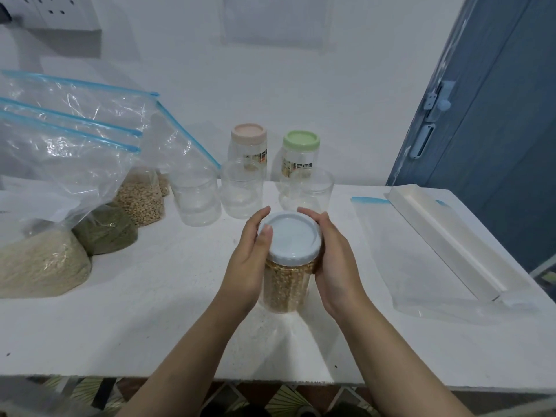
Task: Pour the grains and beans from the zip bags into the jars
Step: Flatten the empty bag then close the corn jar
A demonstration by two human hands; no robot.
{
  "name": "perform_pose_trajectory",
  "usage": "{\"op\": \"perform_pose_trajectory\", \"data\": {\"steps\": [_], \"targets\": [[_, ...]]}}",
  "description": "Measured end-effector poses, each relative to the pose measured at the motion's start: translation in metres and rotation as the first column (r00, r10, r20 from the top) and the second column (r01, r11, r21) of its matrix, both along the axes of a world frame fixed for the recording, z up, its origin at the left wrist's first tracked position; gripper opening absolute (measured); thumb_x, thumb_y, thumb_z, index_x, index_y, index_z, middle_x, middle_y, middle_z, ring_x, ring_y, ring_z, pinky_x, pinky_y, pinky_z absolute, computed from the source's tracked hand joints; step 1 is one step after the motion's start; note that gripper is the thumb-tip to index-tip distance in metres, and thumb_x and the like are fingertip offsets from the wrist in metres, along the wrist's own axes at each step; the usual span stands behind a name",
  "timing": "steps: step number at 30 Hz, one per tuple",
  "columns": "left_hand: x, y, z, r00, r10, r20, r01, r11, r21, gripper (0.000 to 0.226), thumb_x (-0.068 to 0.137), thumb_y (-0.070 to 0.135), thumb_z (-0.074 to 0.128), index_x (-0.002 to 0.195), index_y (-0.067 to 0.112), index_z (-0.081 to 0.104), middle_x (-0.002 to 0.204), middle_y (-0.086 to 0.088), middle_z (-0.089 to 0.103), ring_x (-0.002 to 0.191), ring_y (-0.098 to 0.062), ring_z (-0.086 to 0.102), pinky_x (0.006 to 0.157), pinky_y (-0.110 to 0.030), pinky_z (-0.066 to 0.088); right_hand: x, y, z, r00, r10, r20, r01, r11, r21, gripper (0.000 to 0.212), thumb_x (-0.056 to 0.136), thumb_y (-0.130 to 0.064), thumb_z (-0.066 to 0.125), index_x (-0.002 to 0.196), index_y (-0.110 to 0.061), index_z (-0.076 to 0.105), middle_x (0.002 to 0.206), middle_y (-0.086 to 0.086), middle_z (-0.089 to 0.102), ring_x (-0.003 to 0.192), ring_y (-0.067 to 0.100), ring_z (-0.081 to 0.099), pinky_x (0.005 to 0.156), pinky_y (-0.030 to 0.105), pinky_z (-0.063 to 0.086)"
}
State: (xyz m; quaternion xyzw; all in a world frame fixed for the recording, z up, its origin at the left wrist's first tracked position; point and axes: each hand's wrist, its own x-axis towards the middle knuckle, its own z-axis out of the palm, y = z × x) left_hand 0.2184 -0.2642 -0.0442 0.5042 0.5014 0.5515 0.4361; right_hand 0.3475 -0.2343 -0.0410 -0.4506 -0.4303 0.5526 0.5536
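Note:
A clear jar (282, 287) full of yellow-brown grains stands at the middle of the white table (150, 311), capped with a pale blue lid (290, 237). My left hand (251, 254) grips the lid and jar from the left, thumb on the lid's rim. My right hand (329, 260) holds them from the right. At the left stand zip bags: pale rice (39, 266), green grains (105, 231) and tan beans (140, 200). An empty zip bag (415, 266) lies flat at the right.
Three open empty jars (198, 200), (242, 191), (307, 191) stand behind the filled one. Behind them are a pink-lidded jar (249, 145) and a green-lidded jar (301, 155). A long white box (445, 239) lies at the right edge, beside a blue door (496, 130).

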Motion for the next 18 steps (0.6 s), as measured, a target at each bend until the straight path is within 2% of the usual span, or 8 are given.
{"op": "perform_pose_trajectory", "data": {"steps": [2,4,6,7,10,15,18], "targets": [[0.000,0.002,0.001,0.999,0.036,-0.007,-0.036,0.999,-0.005,0.044,0.091,0.059,0.031,0.128,0.046,0.050,0.127,0.023,0.056,0.114,0.012,0.052,0.086,-0.007,0.044,-0.002,-0.001,-0.001,0.999,-0.044,0.000,0.044,0.999,0.025,0.022,0.101,-0.031,0.047,0.098,-0.025,0.069,0.100,-0.013,0.070,0.101,0.013,0.065,0.086,0.037,0.050],[0.000,0.004,0.004,0.999,0.051,-0.008,-0.051,0.999,-0.004,0.037,0.098,0.051,0.031,0.123,0.039,0.055,0.120,0.020,0.061,0.107,0.011,0.056,0.084,-0.007,0.045,-0.004,-0.002,-0.004,0.996,-0.091,-0.022,0.092,0.995,0.028,0.011,0.094,-0.031,0.054,0.093,-0.023,0.061,0.087,-0.015,0.064,0.094,0.013,0.061,0.080,0.033,0.047],[0.001,0.006,0.007,0.998,0.062,-0.008,-0.062,0.998,-0.007,0.029,0.105,0.040,0.033,0.121,0.035,0.057,0.115,0.018,0.063,0.102,0.010,0.058,0.081,-0.007,0.045,-0.005,-0.003,-0.007,0.996,-0.090,0.001,0.090,0.995,0.038,0.012,0.089,-0.039,0.054,0.094,-0.030,0.060,0.090,-0.015,0.063,0.093,0.011,0.060,0.081,0.033,0.047],[0.001,0.007,0.007,0.998,0.068,-0.008,-0.068,0.998,-0.013,0.028,0.106,0.038,0.033,0.120,0.035,0.057,0.114,0.019,0.063,0.101,0.010,0.059,0.080,-0.007,0.045,-0.006,-0.003,-0.008,0.997,-0.079,0.028,0.077,0.996,0.043,0.012,0.093,-0.040,0.053,0.098,-0.034,0.062,0.095,-0.016,0.065,0.095,0.009,0.061,0.083,0.034,0.049],[0.001,0.006,0.005,0.998,0.064,-0.003,-0.064,0.996,-0.054,0.027,0.105,0.042,0.033,0.119,0.042,0.057,0.114,0.021,0.063,0.103,0.008,0.059,0.080,-0.012,0.046,-0.008,-0.006,-0.005,0.992,-0.081,0.100,0.076,0.996,0.052,0.022,0.103,-0.032,0.047,0.110,-0.038,0.067,0.106,-0.020,0.068,0.101,0.001,0.064,0.089,0.032,0.053],[0.003,0.005,0.010,0.995,0.085,0.043,-0.084,0.996,-0.028,0.028,0.106,0.033,0.038,0.120,0.035,0.062,0.110,0.022,0.066,0.100,0.011,0.060,0.078,-0.008,0.048,-0.011,-0.010,-0.002,0.988,-0.144,0.061,0.140,0.987,0.074,0.028,0.084,-0.035,0.051,0.103,-0.029,0.071,0.102,-0.013,0.072,0.100,0.011,0.067,0.084,0.038,0.053],[0.006,0.004,0.007,0.991,0.094,0.094,-0.089,0.995,-0.051,0.032,0.106,0.036,0.036,0.129,0.037,0.058,0.120,0.017,0.065,0.105,0.006,0.061,0.082,-0.014,0.050,-0.015,-0.013,-0.005,0.989,-0.111,0.102,0.103,0.992,0.079,0.028,0.087,-0.036,0.049,0.108,-0.039,0.067,0.100,-0.021,0.069,0.095,0.001,0.065,0.085,0.036,0.055]]}}
